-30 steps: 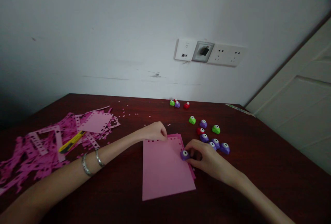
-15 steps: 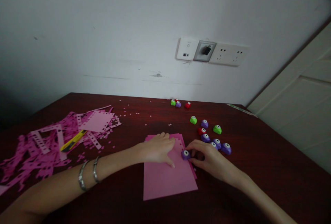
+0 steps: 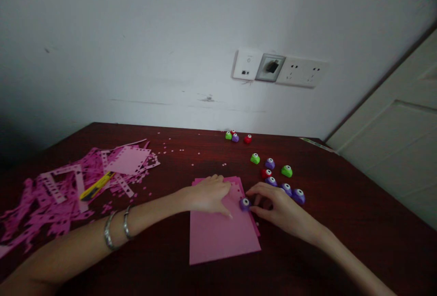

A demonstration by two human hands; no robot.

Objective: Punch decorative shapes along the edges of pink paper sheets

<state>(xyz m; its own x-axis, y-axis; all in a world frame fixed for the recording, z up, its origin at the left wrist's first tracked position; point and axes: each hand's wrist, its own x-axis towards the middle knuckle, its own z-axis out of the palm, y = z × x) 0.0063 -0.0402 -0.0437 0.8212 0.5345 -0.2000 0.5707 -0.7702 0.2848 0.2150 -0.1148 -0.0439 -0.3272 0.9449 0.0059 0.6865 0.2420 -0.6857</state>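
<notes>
Left hand spread flat, grasping nothing, on the pink sheets, can't tell whether right hand grips the purple punch—uneven pressure could skew those sheets!

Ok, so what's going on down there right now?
The left hand lies spread on the pink sheet. The right hand is at the purple punch on the sheet's right edge; whether its fingertips touch it is hard to tell. Other punches sit beyond, and a yellow cutter lies among pink scraps at left.
</notes>
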